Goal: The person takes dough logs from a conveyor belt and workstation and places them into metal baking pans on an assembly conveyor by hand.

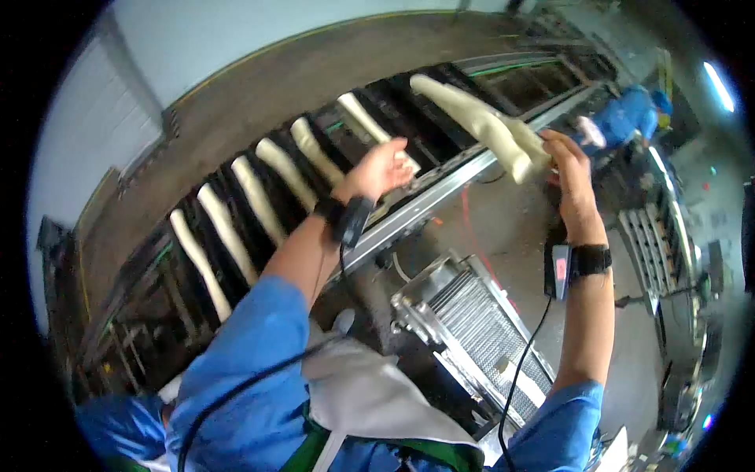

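Observation:
Several long, cream-coloured pieces (255, 197) lie side by side across a dark rack (385, 102) with a metal edge rail. My left hand (383, 169) is over the rail at the near end of one narrow piece (366, 118), palm up with fingers partly curled; whether it grips that piece I cannot tell. To the right, my right hand (570, 161) has its fingers against the near end of a wider cream piece (472, 118), which extends over the rail and looks folded or doubled there.
Below the rail stands a metal frame with a ribbed surface (480, 322). A person in blue (625, 118) is at the upper right, and another blue sleeve (122, 425) shows at the lower left. A slotted metal rack (649, 248) stands at the right.

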`<state>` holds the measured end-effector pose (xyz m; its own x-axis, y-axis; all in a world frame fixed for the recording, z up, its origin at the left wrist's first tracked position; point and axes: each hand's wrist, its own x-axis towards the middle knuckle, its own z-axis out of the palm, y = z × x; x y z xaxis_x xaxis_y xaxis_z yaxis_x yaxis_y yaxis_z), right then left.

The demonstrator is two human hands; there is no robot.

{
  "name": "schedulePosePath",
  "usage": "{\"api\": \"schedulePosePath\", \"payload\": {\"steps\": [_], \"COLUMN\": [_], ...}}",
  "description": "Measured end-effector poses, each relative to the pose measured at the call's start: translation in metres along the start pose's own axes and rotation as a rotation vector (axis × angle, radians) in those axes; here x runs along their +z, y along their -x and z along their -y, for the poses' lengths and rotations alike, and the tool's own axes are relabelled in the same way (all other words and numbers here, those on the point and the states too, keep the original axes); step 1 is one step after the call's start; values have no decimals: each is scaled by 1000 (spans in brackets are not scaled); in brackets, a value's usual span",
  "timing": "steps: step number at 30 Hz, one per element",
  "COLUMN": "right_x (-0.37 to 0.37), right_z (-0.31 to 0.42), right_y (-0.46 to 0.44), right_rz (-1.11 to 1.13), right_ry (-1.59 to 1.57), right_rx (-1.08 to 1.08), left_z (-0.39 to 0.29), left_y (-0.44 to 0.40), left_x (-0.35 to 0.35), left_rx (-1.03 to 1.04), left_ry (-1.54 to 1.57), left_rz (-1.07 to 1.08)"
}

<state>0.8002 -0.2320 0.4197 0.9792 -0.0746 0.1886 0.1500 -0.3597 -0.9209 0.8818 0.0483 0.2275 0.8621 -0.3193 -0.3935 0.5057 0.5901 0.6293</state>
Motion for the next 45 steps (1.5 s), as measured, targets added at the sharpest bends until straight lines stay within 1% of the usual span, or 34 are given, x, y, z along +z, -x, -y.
{"api": "schedulePosePath", "payload": {"steps": [1, 2, 3, 4, 6, 7, 9, 10, 11, 12, 13, 15, 16, 17, 18, 19, 20, 21, 23, 25, 27, 28, 29, 31, 33, 35, 38, 39, 40, 41, 42, 43, 44, 45], "right_x": [13, 14, 19, 28, 35, 33, 39, 38, 29, 19, 10, -14, -30, -39, -36, -28, -23, -19, -7, 14, 29, 31, 38, 49, 45, 32, 32, 35, 42, 49, 50, 54, 55, 60], "right_z": [-11, -25, -44, -63, -114, -152, -156, -148, -193, -213, -210, -234, -256, -293, -278, -257, -253, -249, -233, -217, -221, -224, -229, -220, -229, -270, -246, -235, -223, -214, -217, -224, -227, -218], "right_y": [-3, -1, -1, 13, 42, 61, 104, 121, 143, 166, 190, 242, 276, 311, 314, 323, 333, 343, 337, 323, 319, 317, 314, 309, 307, 314, 298, 290, 281, 278, 280, 279, 281, 280], "right_rz": [-66, -3, 55, 72, 104, 172, 172, 204, 214, 212, 191, 233, 252, 177, 197, 219, 200, 187, 207, 220, 236, 277, 317, 234, 285, 245, 331, 423, 457, 484, 463, 442, 424, 406], "right_ry": [99, 143, 185, 125, 83, -3, 25, 52, 139, 182, 544, 879, 1019, 1173, 1100, 1014, 1047, 1078, 1007, 1033, 1068, 1098, 1127, 1126, 1170, 1308, 1300, 1308, 1294, 1281, 1275, 1252, 1230, 1201], "right_rx": [37, 75, 93, 129, 246, 52, 307, 485, 362, 343, 332, 280, 239, 345, 595, 846, 750, 654, 559, 436, 294, 290, 277, 326, 391, 327, 393, 420, 466, 520, 532, 497, 470, 460], "left_z": [-13, -41, -70, -106, -169, -193, -224, -216, -204, -177, -145, -54, -6, 44, 82, 118, 146, 157, 161, 142, 106, 80, 48, -41, -113, -151, -128, -99, -58, -1, 67, 90, 147, 125], "left_y": [3, 10, -20, -4, -11, -11, -9, -3, 5, 19, 40, 50, 56, 67, 88, 104, 117, 130, 127, 118, 103, 95, 91, 97, 114, 166, 179, 169, 163, 160, 163, 208, 203, 219], "left_x": [-17, -13, -42, -21, -26, -24, -3, 9, 21, 25, 29, 26, 24, 7, 12, 9, 6, 10, 8, 9, 9, 21, 34, 59, 58, 57, 23, 8, 0, -23, -55, -40, -91, -75], "left_rx": [74, 59, 19, 69, 189, 293, 466, 567, 537, 538, 537, 434, 396, 244, 141, 121, 46, -29, -170, -358, -559, -539, -508, -174, 176, 533, 743, 593, 445, 201, -50, -200, -423, -409], "left_ry": [104, 157, 219, 247, 338, 355, 379, 316, 309, 275, 241, 226, -22, -124, -343, -449, -351, -252, -371, -287, -48, 81, 207, 353, 528, 771, 898, 846, 770, 760, 571, 391, 133, 85], "left_rz": [-9, -152, -124, -338, -363, -364, -358, -252, -176, -8, 161, 128, 3, 52, -117, -81, -56, -35, 75, 49, 55, 86, 120, 382, 656, 604, 632, 570, 227, 102, 181, -56, 59, -5]}}
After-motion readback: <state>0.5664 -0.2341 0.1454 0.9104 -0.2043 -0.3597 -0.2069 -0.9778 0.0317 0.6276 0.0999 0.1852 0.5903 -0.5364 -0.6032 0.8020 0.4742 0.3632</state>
